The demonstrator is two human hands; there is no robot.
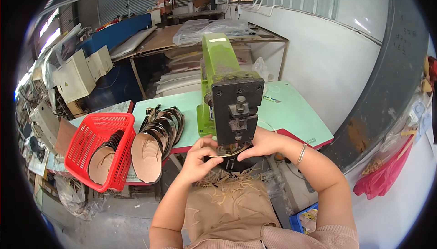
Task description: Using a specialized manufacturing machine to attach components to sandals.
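Note:
Both hands hold a thin, curved shoe upper piece (231, 154) with a pale edge, under the black head (236, 108) of a green machine (220, 55). My left hand (198, 159) pinches its left side between thumb and fingers. On the other side my right hand (262, 143) grips it, thumb along the near edge; its other fingers are partly hidden behind the machine head. The machine's lower tip reaches down to the piece, and the exact contact is hidden. Narrow tan strips (223, 183) lie on my lap, just below the hands.
A stack of glossy dark shoe uppers with tan lining (148, 155) lies left on the light green table (300, 108). Beside it, a red plastic basket (75, 158) holds more. Small snips (272, 99) rest behind the machine. A blue bin (297, 224) stands low at right.

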